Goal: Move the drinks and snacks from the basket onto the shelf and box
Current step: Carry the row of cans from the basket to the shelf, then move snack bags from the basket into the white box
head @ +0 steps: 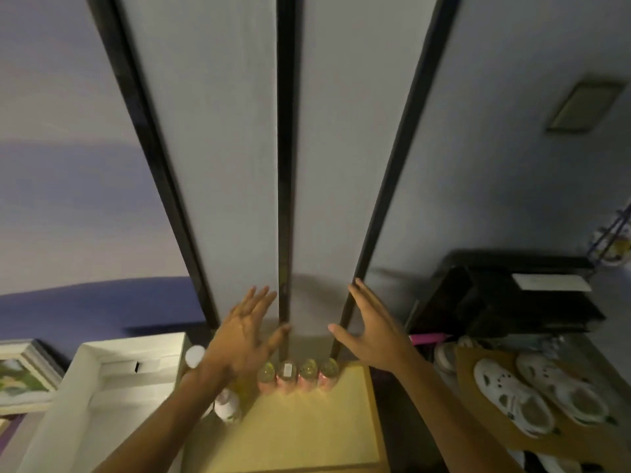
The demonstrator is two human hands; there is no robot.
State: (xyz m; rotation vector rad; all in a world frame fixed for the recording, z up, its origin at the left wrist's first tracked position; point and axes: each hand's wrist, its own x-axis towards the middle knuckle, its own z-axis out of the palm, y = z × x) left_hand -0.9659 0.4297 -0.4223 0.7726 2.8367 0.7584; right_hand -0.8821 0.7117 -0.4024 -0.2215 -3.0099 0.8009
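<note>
I see both hands spread and empty, left hand (pixel 244 331) hiding part of a bottle (pixel 227 402); four pink bottles (pixel 297 375) blur together beyond.

We see four pink bottles (pixel 298 375) with yellowish caps on a pale yellow box (pixel 307 428), white perforated clogs (pixel 543 392), and grey panels (pixel 239 148) edged black.
</note>
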